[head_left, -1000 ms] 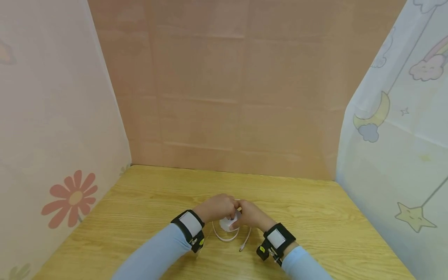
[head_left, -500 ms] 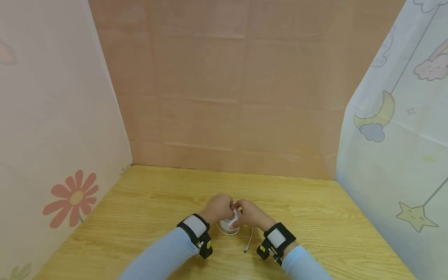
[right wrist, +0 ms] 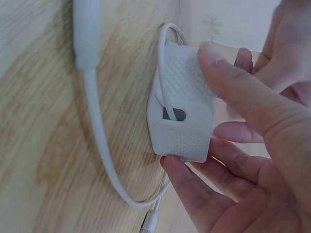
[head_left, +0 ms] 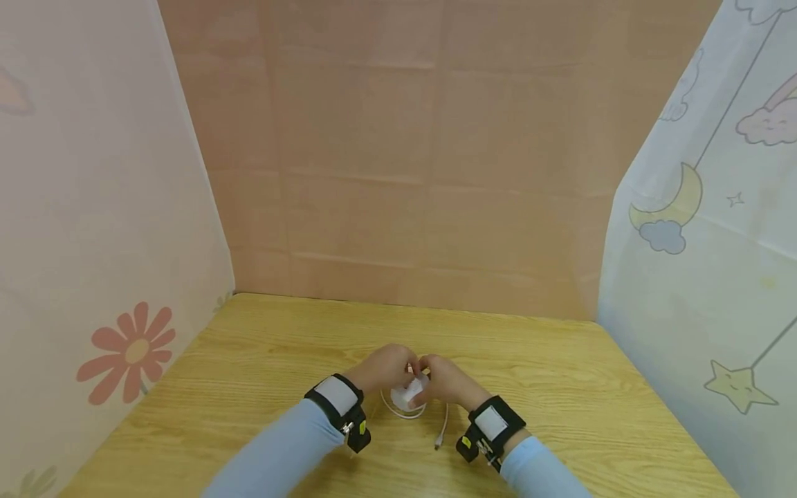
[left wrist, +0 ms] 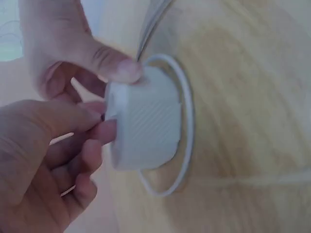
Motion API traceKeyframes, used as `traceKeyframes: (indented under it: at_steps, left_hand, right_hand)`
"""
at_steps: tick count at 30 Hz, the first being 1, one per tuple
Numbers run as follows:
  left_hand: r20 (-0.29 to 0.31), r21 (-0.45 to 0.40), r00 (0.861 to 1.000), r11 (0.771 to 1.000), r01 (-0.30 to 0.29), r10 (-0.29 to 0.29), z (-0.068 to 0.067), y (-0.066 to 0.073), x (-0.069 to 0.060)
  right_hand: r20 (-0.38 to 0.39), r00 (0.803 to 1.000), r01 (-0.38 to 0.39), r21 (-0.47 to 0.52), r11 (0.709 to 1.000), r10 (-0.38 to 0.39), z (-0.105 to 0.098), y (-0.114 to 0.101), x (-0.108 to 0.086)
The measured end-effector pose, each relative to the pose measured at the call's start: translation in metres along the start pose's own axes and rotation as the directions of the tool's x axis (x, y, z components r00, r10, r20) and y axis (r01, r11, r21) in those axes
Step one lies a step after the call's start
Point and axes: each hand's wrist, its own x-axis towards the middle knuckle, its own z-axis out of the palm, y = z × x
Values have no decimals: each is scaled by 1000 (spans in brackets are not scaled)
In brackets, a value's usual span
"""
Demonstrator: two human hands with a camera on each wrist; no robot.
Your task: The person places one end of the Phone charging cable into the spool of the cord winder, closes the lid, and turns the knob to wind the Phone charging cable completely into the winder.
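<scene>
A white faceted case (head_left: 405,396) with textured sides stands tilted on its edge on the table. My right hand (head_left: 451,382) grips it, thumb on one side and fingers underneath in the right wrist view. Against the case's far face, my left hand (head_left: 382,368) pinches with curled thumb and fingers; whatever lies between the fingertips is hidden. A thin white cable (left wrist: 189,121) loops around the case (left wrist: 150,121) and enters a dark slot in its side, seen in the right wrist view. One cable connector (head_left: 438,443) lies nearer the table's front.
The wood-grain table (head_left: 280,346) meets a brown backdrop (head_left: 373,173). Printed cloths hang at the left (head_left: 93,207) and right (head_left: 703,277). Black bands with small cameras sit on both wrists. Another cable end (right wrist: 150,222) shows at the bottom of the right wrist view.
My left hand and wrist shifted right, then back left, staying at the case. The cable connector slid slightly right and then stayed put. My right hand has barely moved.
</scene>
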Motion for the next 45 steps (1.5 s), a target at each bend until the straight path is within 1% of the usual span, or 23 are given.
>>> traceKeyframes:
  at_steps: [2, 4, 7, 9, 13, 15, 16, 18, 22, 24, 25, 27, 28, 29, 31, 32, 33, 34, 35, 37, 40, 43, 45]
  left_hand:
    - [70, 82, 993, 991, -102, 96, -7, 0, -1]
    - [118, 185, 973, 958, -218, 199, -12, 1, -2]
    - [147, 347, 933, 867, -359, 328, -17, 2, -4]
    - [151, 411, 913, 816, -407, 379, -18, 3, -5]
    - [161, 523, 877, 714, -465, 453, -19, 5, -3]
    - [175, 583, 861, 654, -482, 478, -18, 6, -2]
    - [185, 614, 855, 623, -485, 484, -17, 6, -2]
    - [201, 658, 856, 582, -478, 476, -16, 5, -1]
    - [220, 704, 863, 538, -464, 455, -13, 3, -2]
    - [216, 724, 857, 512, -463, 469, -12, 1, -3]
    - [208, 726, 854, 510, -461, 476, -11, -1, -4]
    - [187, 722, 855, 523, -454, 483, -9, -4, -4]
    - [174, 703, 867, 558, -441, 466, -7, -5, -4]
    - [154, 667, 883, 613, -424, 443, -5, -6, -4]
    - [114, 548, 929, 758, -353, 351, -1, -7, -3]
    - [96, 469, 953, 831, -299, 288, 0, -7, -3]
    - [70, 386, 973, 893, -230, 220, 2, -6, -2]
    - [40, 306, 987, 939, -158, 153, 4, -5, -2]
    - [9, 237, 996, 968, -88, 88, 5, -3, -1]
    - [-58, 127, 998, 991, 38, -31, 9, 0, -1]
    - [-152, 34, 974, 984, 176, -169, 14, 3, -2]
    - [-189, -43, 948, 967, 252, -256, 17, 2, -2]
    - [-193, -80, 943, 963, 259, -270, 18, 0, -2]
  right_hand:
    - [1, 1000, -1, -1, 1000, 1, 0, -1, 0]
    - [2, 1000, -2, -3, 1000, 2, -1, -1, -1]
    - [6, 1000, -4, -4, 1000, 4, -2, -3, -1]
    - [9, 1000, 0, -8, 1000, 0, -2, -4, -1]
    - [10, 1000, 13, -5, 1000, -13, -3, -4, 0]
    - [11, 1000, 20, 2, 1000, -20, -2, -4, 1]
    - [12, 1000, 24, 6, 1000, -24, -2, -4, 2]
    - [14, 999, 32, 14, 999, -33, -1, -4, 4]
    - [16, 999, 30, 27, 999, -31, 1, -5, 6]
    - [17, 999, 27, 34, 999, -27, 2, -5, 6]
    - [18, 999, 26, 34, 999, -27, 2, -4, 6]
    - [17, 1000, 22, 33, 999, -22, 2, -4, 5]
    - [18, 1000, 21, 27, 999, -22, 2, -3, 6]
    - [20, 1000, 18, 24, 1000, -19, 2, -3, 6]
    - [19, 1000, 12, 13, 1000, -12, 1, -2, 5]
    - [18, 1000, 5, 11, 1000, -5, 1, -1, 5]
    - [17, 1000, 2, 7, 1000, -2, 1, -1, 5]
    - [16, 1000, 3, 3, 1000, -3, 0, 0, 5]
    - [12, 1000, 5, 1, 1000, -5, 0, 0, 5]
    - [7, 1000, 4, -5, 1000, -3, 0, 0, 6]
    - [2, 1000, 2, -10, 1000, -2, 1, -1, 8]
    - [6, 1000, -6, -3, 1000, 6, 2, -3, 9]
    - [8, 1000, -5, 5, 1000, 5, 2, -4, 10]
